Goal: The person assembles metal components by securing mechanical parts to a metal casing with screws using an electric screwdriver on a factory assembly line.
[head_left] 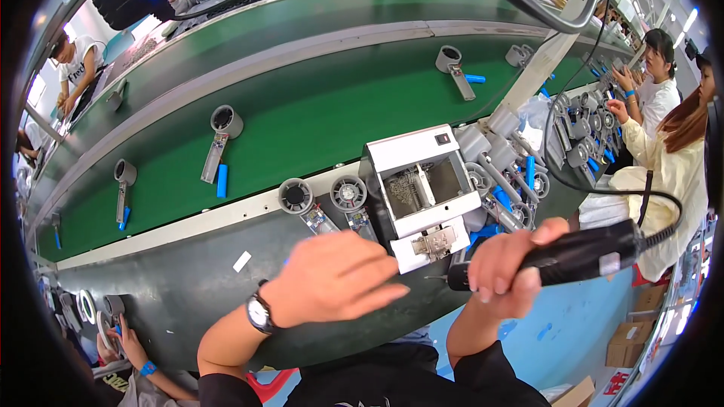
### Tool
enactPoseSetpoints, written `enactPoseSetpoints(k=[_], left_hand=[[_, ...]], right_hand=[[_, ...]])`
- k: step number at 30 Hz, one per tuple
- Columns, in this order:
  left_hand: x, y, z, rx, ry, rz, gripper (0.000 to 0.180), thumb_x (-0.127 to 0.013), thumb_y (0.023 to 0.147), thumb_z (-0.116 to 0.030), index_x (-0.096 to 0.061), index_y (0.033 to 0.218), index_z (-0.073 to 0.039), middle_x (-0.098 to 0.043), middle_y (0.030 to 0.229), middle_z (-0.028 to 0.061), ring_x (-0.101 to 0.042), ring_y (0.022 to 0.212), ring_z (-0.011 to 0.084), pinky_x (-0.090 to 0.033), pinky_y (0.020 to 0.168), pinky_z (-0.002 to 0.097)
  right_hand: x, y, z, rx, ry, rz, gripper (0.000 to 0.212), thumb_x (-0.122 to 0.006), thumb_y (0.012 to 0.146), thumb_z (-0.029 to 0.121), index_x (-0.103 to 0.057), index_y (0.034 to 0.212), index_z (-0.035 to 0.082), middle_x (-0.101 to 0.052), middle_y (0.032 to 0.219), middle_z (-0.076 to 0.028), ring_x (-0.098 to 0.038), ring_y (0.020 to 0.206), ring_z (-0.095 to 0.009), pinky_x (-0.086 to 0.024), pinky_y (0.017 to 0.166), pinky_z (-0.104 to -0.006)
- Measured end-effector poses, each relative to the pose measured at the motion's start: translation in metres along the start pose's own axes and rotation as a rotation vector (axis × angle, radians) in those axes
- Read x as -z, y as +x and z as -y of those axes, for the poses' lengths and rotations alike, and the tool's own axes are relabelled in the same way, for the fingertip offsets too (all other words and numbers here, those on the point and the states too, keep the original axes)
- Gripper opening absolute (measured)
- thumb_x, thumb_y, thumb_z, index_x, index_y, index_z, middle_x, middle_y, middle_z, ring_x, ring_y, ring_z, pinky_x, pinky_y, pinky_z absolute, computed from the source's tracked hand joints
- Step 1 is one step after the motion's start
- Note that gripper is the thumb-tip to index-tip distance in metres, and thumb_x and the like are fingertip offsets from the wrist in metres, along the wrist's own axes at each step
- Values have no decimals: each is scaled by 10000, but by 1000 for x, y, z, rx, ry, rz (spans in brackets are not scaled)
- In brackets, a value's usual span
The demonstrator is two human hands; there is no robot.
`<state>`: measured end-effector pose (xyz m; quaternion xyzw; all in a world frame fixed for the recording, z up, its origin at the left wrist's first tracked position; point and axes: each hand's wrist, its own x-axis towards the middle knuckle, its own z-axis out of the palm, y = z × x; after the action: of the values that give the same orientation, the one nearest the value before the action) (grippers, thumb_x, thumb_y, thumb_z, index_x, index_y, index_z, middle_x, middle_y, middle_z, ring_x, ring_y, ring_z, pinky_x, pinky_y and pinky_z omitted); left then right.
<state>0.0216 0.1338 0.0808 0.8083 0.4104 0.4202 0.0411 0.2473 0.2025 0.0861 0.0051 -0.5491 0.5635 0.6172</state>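
My right hand (501, 271) is wrapped round a black electric screwdriver (584, 256), whose bit points left below the white screw feeder (411, 215). Small screws lie in the feeder's open tray. My left hand (339, 275), wearing a wristwatch, hovers over the bench left of the feeder. Its fingers stretch to the right, and no object shows in them. Just beyond that hand are two grey handheld fans, a left one (296, 196) and a right one (348, 193), their handles opened on circuit boards. My left hand hides part of their lower ends.
A green conveyor belt (302, 124) carries several spaced fans with blue batteries. More fans (505, 166) are piled right of the feeder. A dark cable (554, 169) loops down to the screwdriver. Co-workers sit at the right and lower left. A white paper scrap (242, 261) lies on the bench.
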Motion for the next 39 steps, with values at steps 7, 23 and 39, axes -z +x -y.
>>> enactPoseSetpoints(k=[7,23,39], left_hand=[[-25,-7,-11,55,-112,75,264,-803,773,-206,-666,946,-61,-621,871,35,-601,705,193,-505,598,304],[-28,-8,-11,-31,-122,-33,224,-824,680,-33,-707,871,-33,-662,841,53,-632,696,194,-494,575,302],[-4,0,-11,243,-633,350,120,-764,770,-36,-673,849,-42,-655,827,52,-617,722,223,-499,647,321]], right_hand=[[-21,1,9,201,102,-133,293,-518,1016,201,-338,1204,66,-460,616,-9,-496,423,-93,-459,400,-227],[-29,-8,4,150,110,-210,391,-610,982,255,-304,1181,113,-512,628,-4,-546,426,-130,-504,415,-281],[-25,-7,-7,43,409,23,340,-546,999,274,-316,1174,95,-525,630,-16,-558,449,-138,-511,432,-273]])
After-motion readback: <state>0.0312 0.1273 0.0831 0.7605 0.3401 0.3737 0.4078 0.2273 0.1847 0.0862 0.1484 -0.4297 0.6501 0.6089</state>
